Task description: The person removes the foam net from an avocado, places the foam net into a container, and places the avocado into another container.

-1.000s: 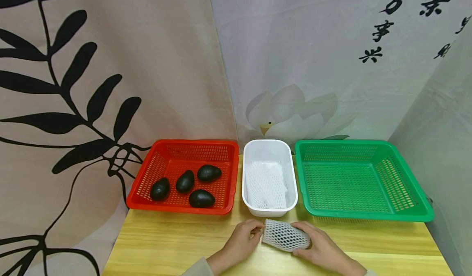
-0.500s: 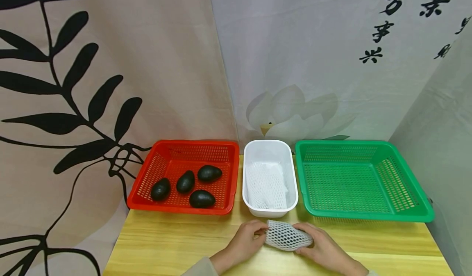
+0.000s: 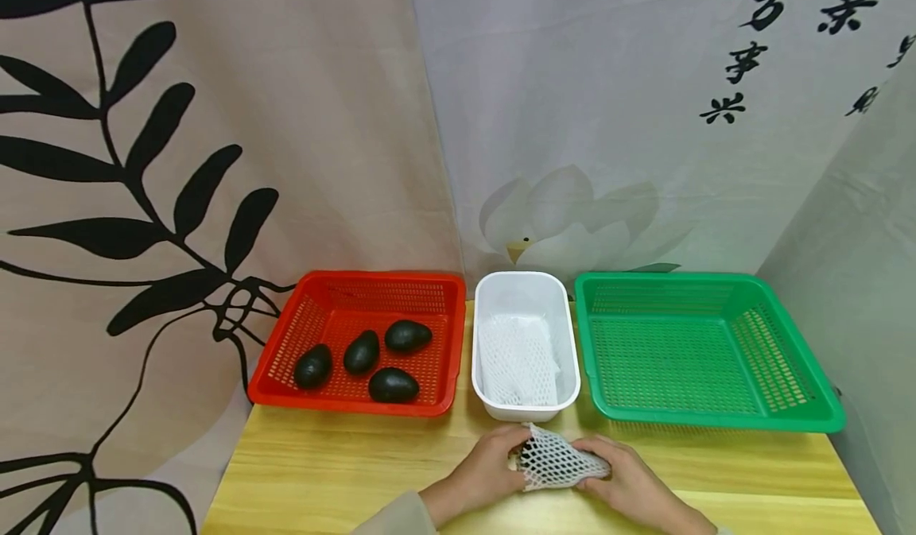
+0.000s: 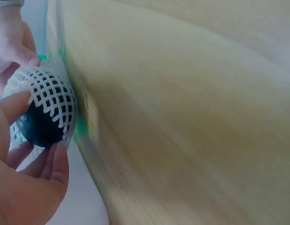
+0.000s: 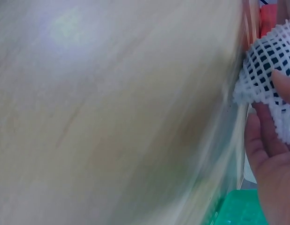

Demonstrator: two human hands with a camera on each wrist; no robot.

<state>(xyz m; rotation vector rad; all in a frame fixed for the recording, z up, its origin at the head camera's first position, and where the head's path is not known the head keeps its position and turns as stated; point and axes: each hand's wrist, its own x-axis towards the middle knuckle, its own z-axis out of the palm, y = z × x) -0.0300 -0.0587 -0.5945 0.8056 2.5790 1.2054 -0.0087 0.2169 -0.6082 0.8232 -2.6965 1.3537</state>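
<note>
A dark avocado (image 4: 39, 125) sits inside a white foam net sleeve (image 3: 560, 462), held above the front of the wooden table. My left hand (image 3: 490, 471) grips the left end. In the left wrist view its thumb and fingertips hold the avocado's bare end at the sleeve's open edge. My right hand (image 3: 633, 483) pinches the sleeve's narrower right end between thumb and fingers. Through the mesh in the right wrist view the dark fruit shows, and the sleeve's edge (image 5: 248, 91) flares loosely past the right fingers. Netting and fingers hide most of the avocado.
Behind the hands stands a white tub (image 3: 525, 412) with flat foam nets (image 3: 515, 364). Left of it, a red basket (image 3: 458, 344) holds several avocados (image 3: 393, 385). A green basket (image 3: 716, 420) is at the right. A printed cloth (image 3: 343, 122) hangs behind.
The left hand has moved slightly right and now wraps further round the sleeve's left end, which is spread wider with dark fruit showing. The right hand has shifted slightly right, still pinching its end.
</note>
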